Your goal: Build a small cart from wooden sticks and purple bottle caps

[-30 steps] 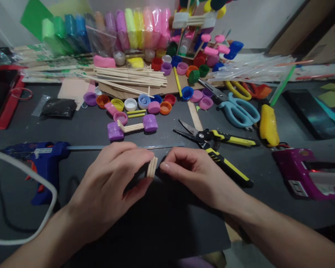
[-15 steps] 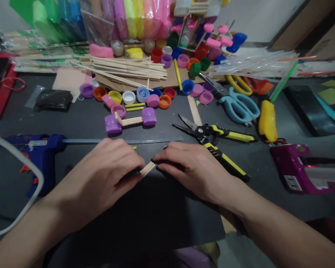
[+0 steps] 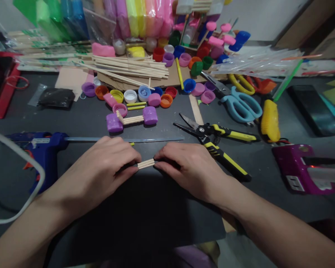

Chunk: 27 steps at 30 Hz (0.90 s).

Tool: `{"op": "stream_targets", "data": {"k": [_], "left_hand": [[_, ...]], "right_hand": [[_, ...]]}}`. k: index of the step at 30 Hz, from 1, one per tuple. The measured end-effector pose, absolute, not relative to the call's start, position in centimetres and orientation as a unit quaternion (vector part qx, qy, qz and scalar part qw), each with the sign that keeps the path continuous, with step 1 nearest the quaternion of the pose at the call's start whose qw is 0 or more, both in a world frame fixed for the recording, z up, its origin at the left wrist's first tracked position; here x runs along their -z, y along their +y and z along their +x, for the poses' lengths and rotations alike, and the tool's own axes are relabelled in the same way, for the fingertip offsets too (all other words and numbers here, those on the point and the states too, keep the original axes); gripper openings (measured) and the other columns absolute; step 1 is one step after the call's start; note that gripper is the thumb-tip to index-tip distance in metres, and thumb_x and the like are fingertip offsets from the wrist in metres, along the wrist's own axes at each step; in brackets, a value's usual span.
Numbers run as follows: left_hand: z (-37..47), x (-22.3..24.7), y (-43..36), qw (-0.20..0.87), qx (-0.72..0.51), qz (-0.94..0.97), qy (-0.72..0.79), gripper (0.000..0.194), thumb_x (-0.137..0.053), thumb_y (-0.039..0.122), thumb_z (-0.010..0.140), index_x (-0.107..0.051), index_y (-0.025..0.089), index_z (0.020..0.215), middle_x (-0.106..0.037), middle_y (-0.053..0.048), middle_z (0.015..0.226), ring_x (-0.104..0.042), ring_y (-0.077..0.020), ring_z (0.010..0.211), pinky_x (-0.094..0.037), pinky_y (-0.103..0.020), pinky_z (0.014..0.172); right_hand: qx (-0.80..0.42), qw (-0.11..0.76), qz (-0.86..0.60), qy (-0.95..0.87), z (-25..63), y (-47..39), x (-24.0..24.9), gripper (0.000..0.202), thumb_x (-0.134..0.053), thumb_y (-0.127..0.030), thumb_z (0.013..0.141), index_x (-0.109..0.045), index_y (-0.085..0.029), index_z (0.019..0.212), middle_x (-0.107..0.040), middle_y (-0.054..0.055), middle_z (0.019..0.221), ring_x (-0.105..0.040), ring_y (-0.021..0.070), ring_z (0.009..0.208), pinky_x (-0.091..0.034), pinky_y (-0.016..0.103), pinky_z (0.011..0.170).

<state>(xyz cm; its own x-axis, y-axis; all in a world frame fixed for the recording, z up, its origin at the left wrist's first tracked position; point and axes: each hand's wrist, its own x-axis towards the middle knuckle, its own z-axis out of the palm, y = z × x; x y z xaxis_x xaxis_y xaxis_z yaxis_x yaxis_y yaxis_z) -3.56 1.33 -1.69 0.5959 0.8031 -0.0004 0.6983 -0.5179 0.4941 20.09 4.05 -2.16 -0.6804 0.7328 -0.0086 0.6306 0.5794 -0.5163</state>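
A short bundle of pale wooden sticks (image 3: pixel 146 163), laid side by side, spans the gap between my two hands. My left hand (image 3: pixel 111 160) pinches its left end between thumb and fingers. At the right end, my right hand (image 3: pixel 184 162) grips it the same way. The fingertips partly cover both ends. Just beyond my hands lies a clear glue stick (image 3: pixel 156 140) that runs out of a blue glue gun (image 3: pixel 46 149). Farther back, a stick piece (image 3: pixel 132 120) joins two purple caps (image 3: pixel 150 115).
Black-and-yellow pruning shears (image 3: pixel 223 149) lie open beside my right hand. Blue-handled scissors (image 3: pixel 240 104), a yellow cutter (image 3: pixel 270 121) and a magenta power block (image 3: pixel 296 167) are at the right. Several coloured caps (image 3: pixel 130 96) and long sticks (image 3: pixel 134 67) lie at the back. A white cable (image 3: pixel 30 160) curves at the left.
The stick bundle has turned from a steep slant to nearly level. More of it shows between my hands, with my left fingertips slightly farther left.
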Motion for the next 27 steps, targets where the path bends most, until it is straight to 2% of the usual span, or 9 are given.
{"op": "stream_targets", "data": {"k": [6, 16, 27], "left_hand": [[-3.27, 2.05, 1.31, 0.229, -0.118, 0.866, 0.429, 0.006, -0.056, 0.023, 0.098, -0.061, 0.021, 0.096, -0.063, 0.002, 0.087, -0.054, -0.0168, 0.081, -0.034, -0.035, 0.075], [-2.87, 2.23, 1.25, 0.235, -0.138, 0.854, 0.444, 0.019, -0.051, 0.023, 0.100, -0.063, 0.018, 0.086, -0.061, -0.001, 0.081, -0.051, -0.0173, 0.078, -0.035, -0.034, 0.072], [-2.91, 1.59, 0.87, 0.208, -0.143, 0.850, 0.463, 0.017, -0.050, 0.023, 0.100, -0.066, 0.020, 0.098, -0.067, -0.003, 0.092, -0.057, -0.0201, 0.086, -0.039, -0.036, 0.076]], "right_hand": [[-0.247, 0.091, -0.389, -0.883, 19.84, 4.17, 2.35, 0.009, -0.063, -0.024, 0.094, -0.070, -0.019, 0.092, -0.075, 0.003, 0.087, -0.067, 0.0177, 0.079, -0.037, 0.027, 0.065], [-0.237, 0.080, -0.401, -0.881, 19.66, 4.01, 2.23, 0.010, -0.064, -0.023, 0.092, -0.068, -0.020, 0.083, -0.072, 0.001, 0.078, -0.061, 0.0154, 0.071, -0.032, 0.026, 0.061], [-0.227, 0.089, -0.398, -0.884, 19.79, 3.72, 2.32, 0.010, -0.063, -0.023, 0.092, -0.067, -0.020, 0.083, -0.070, 0.001, 0.077, -0.060, 0.0156, 0.070, -0.033, 0.027, 0.062]]}}
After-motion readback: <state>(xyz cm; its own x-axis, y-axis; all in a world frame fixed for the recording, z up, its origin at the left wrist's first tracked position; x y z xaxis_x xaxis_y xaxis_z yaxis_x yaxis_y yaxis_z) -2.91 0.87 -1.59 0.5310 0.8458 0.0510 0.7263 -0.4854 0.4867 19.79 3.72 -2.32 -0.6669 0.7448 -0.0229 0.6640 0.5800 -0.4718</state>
